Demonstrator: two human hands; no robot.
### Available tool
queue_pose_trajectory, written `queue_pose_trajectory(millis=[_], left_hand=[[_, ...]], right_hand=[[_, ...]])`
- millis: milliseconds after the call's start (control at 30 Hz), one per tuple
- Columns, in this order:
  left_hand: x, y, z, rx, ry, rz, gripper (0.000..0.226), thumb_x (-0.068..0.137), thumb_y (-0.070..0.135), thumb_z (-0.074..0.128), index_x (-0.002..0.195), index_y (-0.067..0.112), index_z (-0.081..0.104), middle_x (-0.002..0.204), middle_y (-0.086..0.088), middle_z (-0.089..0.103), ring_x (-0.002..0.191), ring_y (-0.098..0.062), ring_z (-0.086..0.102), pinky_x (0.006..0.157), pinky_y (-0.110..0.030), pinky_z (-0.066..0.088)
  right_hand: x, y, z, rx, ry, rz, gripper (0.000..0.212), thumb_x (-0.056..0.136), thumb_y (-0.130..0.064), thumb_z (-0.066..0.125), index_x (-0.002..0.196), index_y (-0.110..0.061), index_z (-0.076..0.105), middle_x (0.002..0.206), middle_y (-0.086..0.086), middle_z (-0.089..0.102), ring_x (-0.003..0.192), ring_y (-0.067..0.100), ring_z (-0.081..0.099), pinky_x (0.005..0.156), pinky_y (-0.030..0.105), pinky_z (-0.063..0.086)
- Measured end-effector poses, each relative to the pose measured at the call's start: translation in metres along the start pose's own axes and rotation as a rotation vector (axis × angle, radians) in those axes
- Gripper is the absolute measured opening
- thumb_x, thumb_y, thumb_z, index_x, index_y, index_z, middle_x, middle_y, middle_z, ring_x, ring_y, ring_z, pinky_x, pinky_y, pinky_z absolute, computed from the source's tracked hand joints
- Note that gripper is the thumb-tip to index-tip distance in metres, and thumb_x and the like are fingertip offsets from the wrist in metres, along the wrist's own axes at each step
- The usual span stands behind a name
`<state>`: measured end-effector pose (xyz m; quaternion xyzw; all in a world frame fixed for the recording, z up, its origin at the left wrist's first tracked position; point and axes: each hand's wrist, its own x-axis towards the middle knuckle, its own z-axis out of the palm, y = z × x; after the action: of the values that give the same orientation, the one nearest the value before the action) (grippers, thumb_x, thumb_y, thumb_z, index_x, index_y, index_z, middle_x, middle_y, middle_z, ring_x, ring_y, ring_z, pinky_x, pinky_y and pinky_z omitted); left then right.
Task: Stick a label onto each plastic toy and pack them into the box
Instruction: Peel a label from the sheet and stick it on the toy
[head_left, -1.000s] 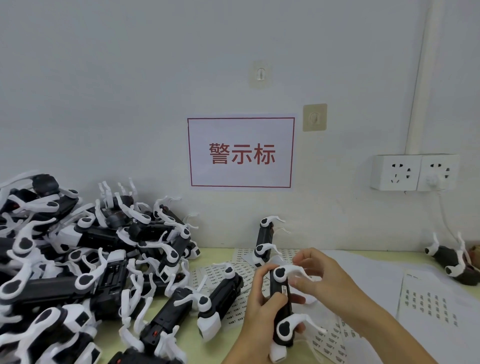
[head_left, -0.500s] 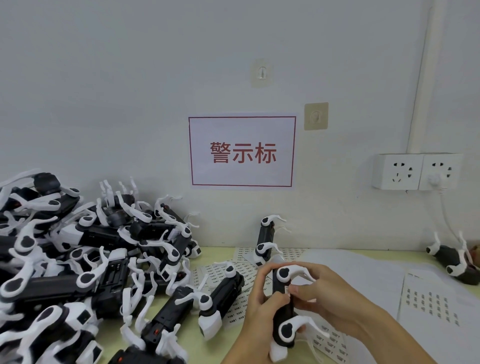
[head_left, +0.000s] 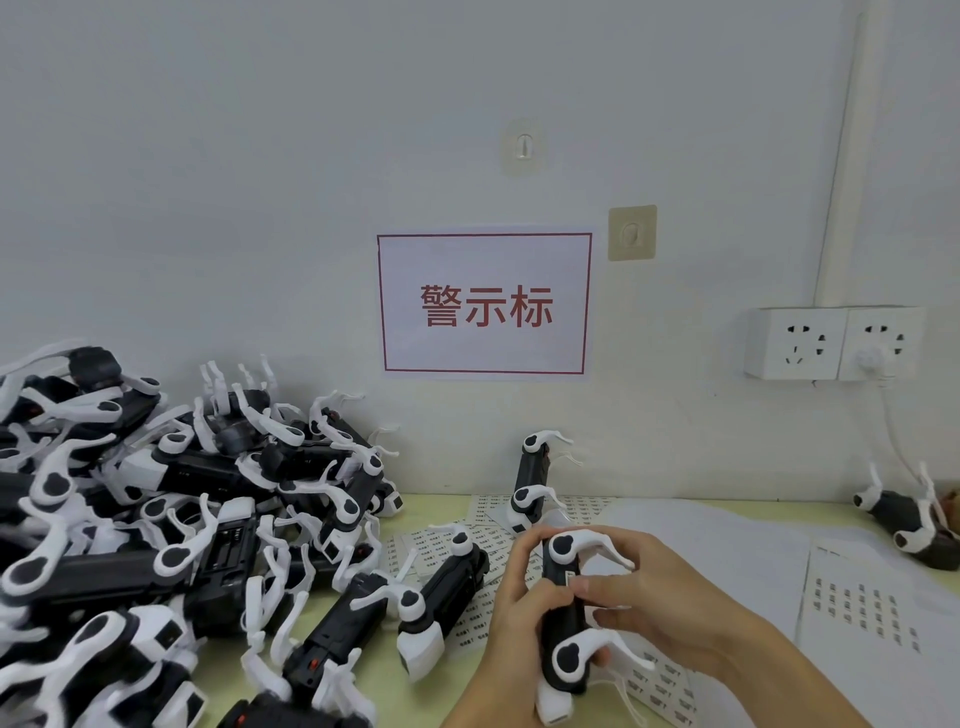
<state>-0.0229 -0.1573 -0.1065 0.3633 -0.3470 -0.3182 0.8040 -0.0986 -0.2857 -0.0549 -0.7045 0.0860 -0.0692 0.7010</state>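
A black-and-white plastic toy (head_left: 563, 631) stands upright between both hands near the table's front edge. My left hand (head_left: 511, 629) grips its black body from the left. My right hand (head_left: 660, 603) wraps it from the right, and its thumb presses a small white label (head_left: 570, 580) against the body. A large pile of the same toys (head_left: 171, 530) covers the left of the table. Label sheets (head_left: 467, 561) lie under and behind my hands. No box is in view.
One toy (head_left: 532, 483) leans upright against the wall behind my hands, another (head_left: 441, 597) lies just to their left, and one more (head_left: 909, 525) lies at the far right. White backing sheets (head_left: 872, 608) cover the right of the table. Wall sockets (head_left: 831, 343) hang above.
My right hand came down from above the toy and closed around its body; its thumb now presses the label on. My left hand kept its grip.
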Motion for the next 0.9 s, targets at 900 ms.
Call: queue_pose_trajectory(millis=[900], left_hand=[[-0.0008,-0.0011,0.0015,0.064,0.071,0.006,0.046,0.074,-0.003,0.063,0.116,0.013,0.057,0.095,-0.026,0.069,0.080,-0.036,0.069,0.062,-0.036,0.057]], right_hand=[[-0.0017,-0.0033,0.0011,-0.081,-0.013,-0.031,0.014,0.095,-0.012,0.064,0.102,-0.014,0.075,0.084,0.001,0.069,0.074,0.014,0.066,0.073,0.026,0.052]])
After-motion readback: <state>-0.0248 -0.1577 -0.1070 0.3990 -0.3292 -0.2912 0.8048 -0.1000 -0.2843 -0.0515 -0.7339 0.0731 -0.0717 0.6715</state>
